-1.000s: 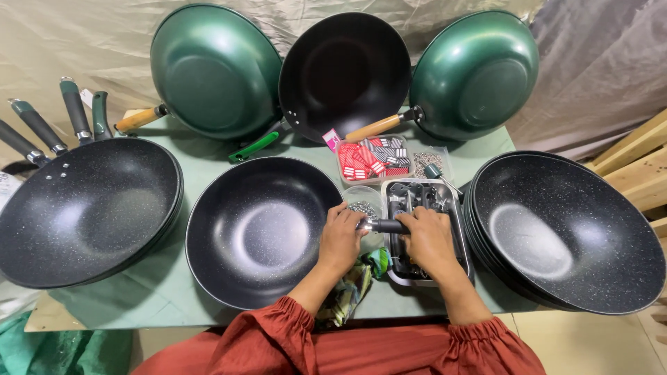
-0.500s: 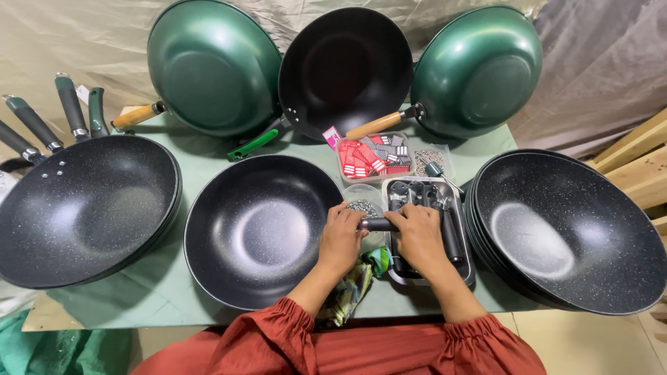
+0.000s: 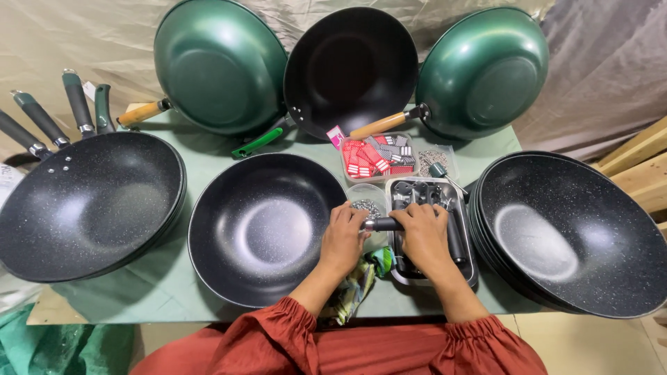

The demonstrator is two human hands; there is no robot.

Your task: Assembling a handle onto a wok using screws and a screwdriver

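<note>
Black handle: a dark pan handle (image 3: 384, 223) with a metal end is lying crosswise between the two hands, at the 3 o'clock rim of the middle black pan (image 3: 266, 230).
Left hand: the left hand (image 3: 342, 239) is gripping the metal end of the handle, fingers curled round it, right beside the pan's rim.
Right hand: the right hand (image 3: 424, 235) is clasping the dark part of the handle, hovering over the grey tray (image 3: 470, 271) at 3 o'clock from the pan.
Change: both hands are staying on the handle as half a second ago; the view is sitting a little closer, and the pans are lying where they were.
Pans leaning at 12 o'clock: three, two green (image 3: 217, 66) (image 3: 483, 73) and one black (image 3: 351, 69).
Speckled pans on the counter (image 3: 208, 142): one in the middle, a stack (image 3: 87, 205) at 9 o'clock, a stack (image 3: 573, 232) at 3 o'clock.
Loose handles at 10 o'clock: four sticking up (image 3: 78, 104).
Small boxes: a clear box of red and grey tags (image 3: 375, 157) at 12 o'clock from the hands, and a round tub of small metal parts (image 3: 364, 205) just beside the left hand.
Cloth: a patterned rag (image 3: 358, 285) is lying at 6 o'clock under the wrists.
</note>
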